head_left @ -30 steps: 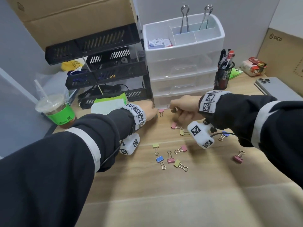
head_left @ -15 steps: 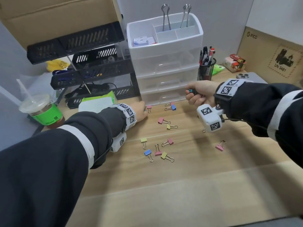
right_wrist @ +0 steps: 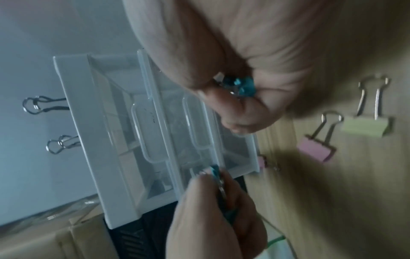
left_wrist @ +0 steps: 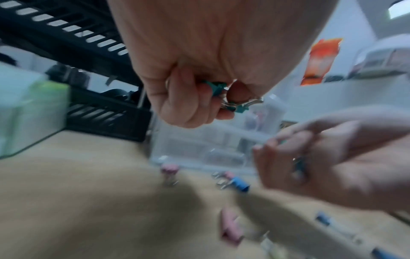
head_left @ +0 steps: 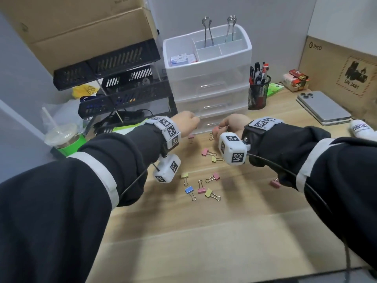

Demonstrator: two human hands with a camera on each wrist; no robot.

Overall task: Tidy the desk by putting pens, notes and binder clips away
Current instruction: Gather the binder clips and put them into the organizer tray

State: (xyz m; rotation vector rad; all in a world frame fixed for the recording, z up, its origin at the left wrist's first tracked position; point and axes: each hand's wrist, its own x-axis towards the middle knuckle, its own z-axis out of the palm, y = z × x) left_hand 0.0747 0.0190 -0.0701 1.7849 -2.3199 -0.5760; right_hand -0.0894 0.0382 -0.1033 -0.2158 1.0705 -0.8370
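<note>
Both hands hover before the clear drawer unit: left hand and right hand fingers each pinching teal binder clips.

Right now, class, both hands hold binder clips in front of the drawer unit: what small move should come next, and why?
Probably pull a drawer of the white drawer unit open. The left hand and right hand each grip teal binder clips, both sit at the closed lowest drawers, and more binder clips wait on the desk.
</note>
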